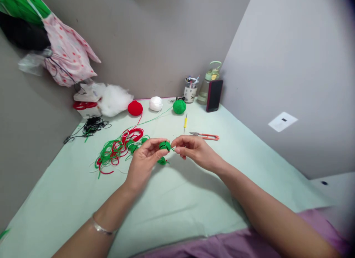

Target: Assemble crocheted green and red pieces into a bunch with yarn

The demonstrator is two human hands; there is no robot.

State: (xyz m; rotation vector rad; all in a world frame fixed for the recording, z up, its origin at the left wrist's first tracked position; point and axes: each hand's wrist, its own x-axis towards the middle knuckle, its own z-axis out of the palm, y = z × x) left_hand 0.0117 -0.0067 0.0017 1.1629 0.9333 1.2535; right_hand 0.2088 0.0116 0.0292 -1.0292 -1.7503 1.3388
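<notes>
Pinching with both: left hand (145, 156) has the little green knitted piece (165, 145) over the pale tabletop (163, 213), right hand (195, 150)'s got a green strand (172, 149) just beside it.

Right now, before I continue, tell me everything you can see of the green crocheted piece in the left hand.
The green crocheted piece is small and rounded, apparently yarn, with dark marking across it; whether that is a gap or black yarn is too small to tell. The left hand holds it between thumb and fingers, partly covering it, over the table. At its right side, a green strand leads to the fingertips of the right hand, which pinch it.
</notes>
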